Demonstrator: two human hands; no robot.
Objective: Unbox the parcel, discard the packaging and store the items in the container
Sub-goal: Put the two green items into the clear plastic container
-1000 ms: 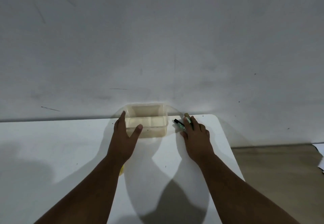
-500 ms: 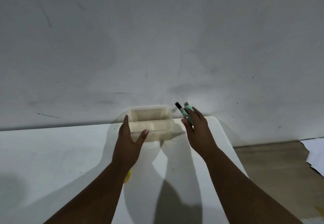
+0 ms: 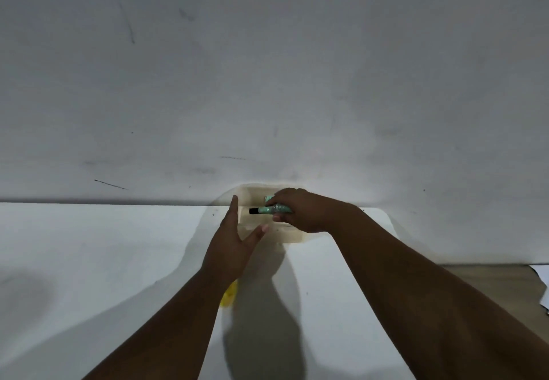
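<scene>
A small translucent cream container (image 3: 292,235) stands at the far edge of the white table (image 3: 89,246), against the wall. My right hand (image 3: 303,210) is over the container, shut on a mint-green tube with a black tip (image 3: 269,210) that lies level and points left above the opening. My left hand (image 3: 234,240) rests against the container's left side, thumb along its front wall and fingers spread, holding nothing. The inside of the container is mostly hidden by my hands.
A small yellow object (image 3: 229,298) lies on the table, partly hidden under my left forearm. The table's right edge drops to a brown floor (image 3: 490,284) where white paper (image 3: 543,287) lies at the frame's right edge. A grey wall rises right behind the table.
My right hand lifted the green tube off the table beside the container and carried it left over the opening. My left hand stayed at the container's left side.
</scene>
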